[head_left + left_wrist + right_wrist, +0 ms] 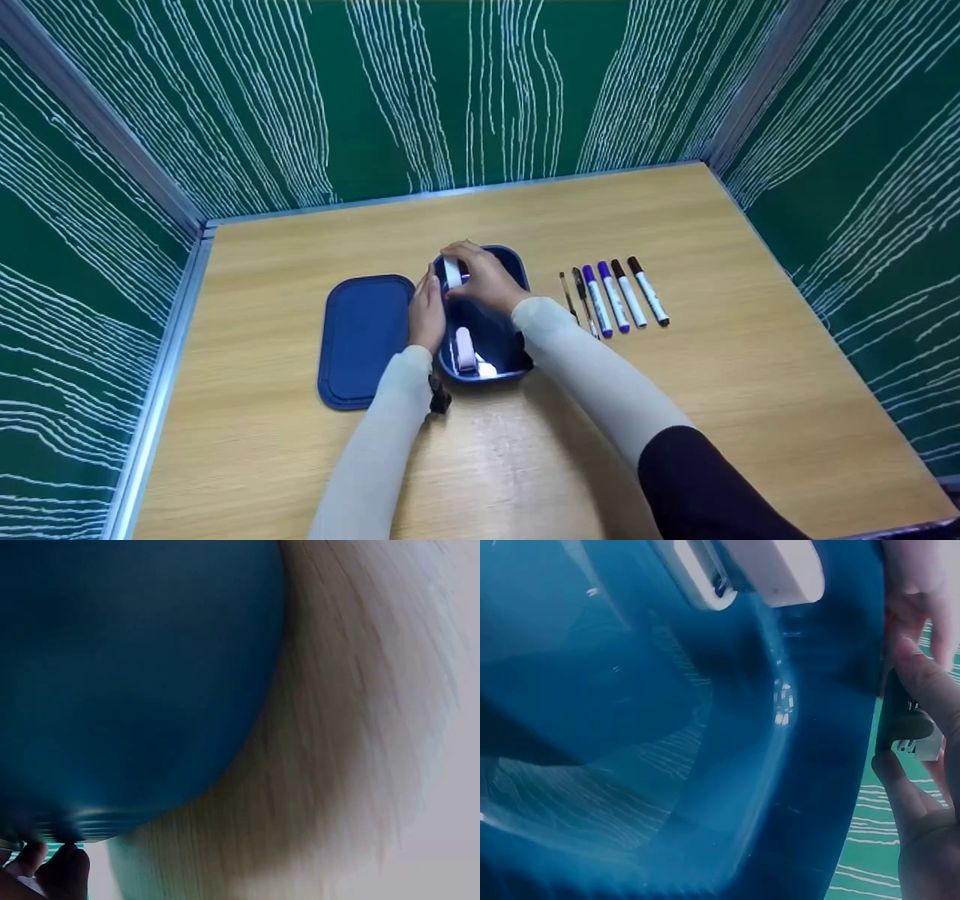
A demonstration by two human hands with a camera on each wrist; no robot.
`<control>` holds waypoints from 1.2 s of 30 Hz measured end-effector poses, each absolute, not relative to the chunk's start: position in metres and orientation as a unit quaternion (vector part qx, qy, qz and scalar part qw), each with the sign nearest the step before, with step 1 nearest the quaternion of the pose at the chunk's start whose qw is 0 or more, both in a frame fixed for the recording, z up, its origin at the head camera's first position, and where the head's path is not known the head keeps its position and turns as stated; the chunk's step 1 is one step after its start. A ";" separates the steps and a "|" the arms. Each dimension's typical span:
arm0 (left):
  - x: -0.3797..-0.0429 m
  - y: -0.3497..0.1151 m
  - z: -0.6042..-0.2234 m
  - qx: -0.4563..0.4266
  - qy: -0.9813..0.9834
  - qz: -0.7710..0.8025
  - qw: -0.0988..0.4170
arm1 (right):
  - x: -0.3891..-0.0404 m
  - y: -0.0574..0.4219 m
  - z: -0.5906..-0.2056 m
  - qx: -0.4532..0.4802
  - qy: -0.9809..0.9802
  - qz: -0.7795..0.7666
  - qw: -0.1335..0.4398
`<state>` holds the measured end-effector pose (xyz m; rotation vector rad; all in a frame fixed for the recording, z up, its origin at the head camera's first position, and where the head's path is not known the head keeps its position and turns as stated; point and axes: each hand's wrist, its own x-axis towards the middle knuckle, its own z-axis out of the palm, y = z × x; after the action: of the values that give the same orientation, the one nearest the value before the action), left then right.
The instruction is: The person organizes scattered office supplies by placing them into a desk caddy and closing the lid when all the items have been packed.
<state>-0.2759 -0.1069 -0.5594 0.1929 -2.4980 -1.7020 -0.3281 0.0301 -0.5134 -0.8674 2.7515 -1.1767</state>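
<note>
A dark blue container with rounded corners stands on the table. My right hand is over its far left part, gripping a small white and dark stapler between thumb and fingers. In the right wrist view the held stapler shows a grey side and a bit of metal. My left hand rests along the container's left wall with fingers stretched forward, close to the held stapler. A pale pink stapler lies inside the container at the near left, also seen in the right wrist view.
The blue lid lies flat left of the container. To the right, two thin pens and several white-barrelled markers with purple or dark caps lie in a row. Green walls with white lines enclose the table.
</note>
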 end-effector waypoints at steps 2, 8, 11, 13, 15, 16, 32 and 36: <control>-0.276 -0.107 -0.560 0.064 -0.825 -0.558 0.055 | -0.330 0.029 -0.516 -0.273 0.884 -0.378 0.020; -0.275 -0.106 -0.562 0.069 -0.830 -0.551 0.054 | -0.332 0.029 -0.529 -0.255 0.895 -0.364 0.044; -0.276 -0.106 -0.563 0.072 -0.829 -0.552 0.056 | -0.333 0.030 -0.534 -0.251 0.897 -0.362 0.046; -0.276 -0.107 -0.564 0.071 -0.828 -0.553 0.058 | -0.334 0.030 -0.536 -0.251 0.896 -0.365 0.044; -0.276 -0.107 -0.564 0.070 -0.826 -0.556 0.057 | -0.334 0.029 -0.538 -0.253 0.895 -0.365 0.042; -0.276 -0.107 -0.564 0.071 -0.826 -0.557 0.055 | -0.334 0.029 -0.539 -0.255 0.895 -0.365 0.042; -0.277 -0.110 -0.563 0.061 -0.829 -0.554 0.047 | -0.340 0.028 -0.557 -0.298 0.885 -0.358 0.017; -0.277 -0.110 -0.562 0.057 -0.826 -0.558 0.056 | -0.340 0.026 -0.559 -0.298 0.886 -0.356 0.024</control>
<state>-0.2766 -0.1098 -0.5619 0.1739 -2.5066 -1.6938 -0.3405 0.0264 -0.5590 -0.9214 2.7405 -1.1001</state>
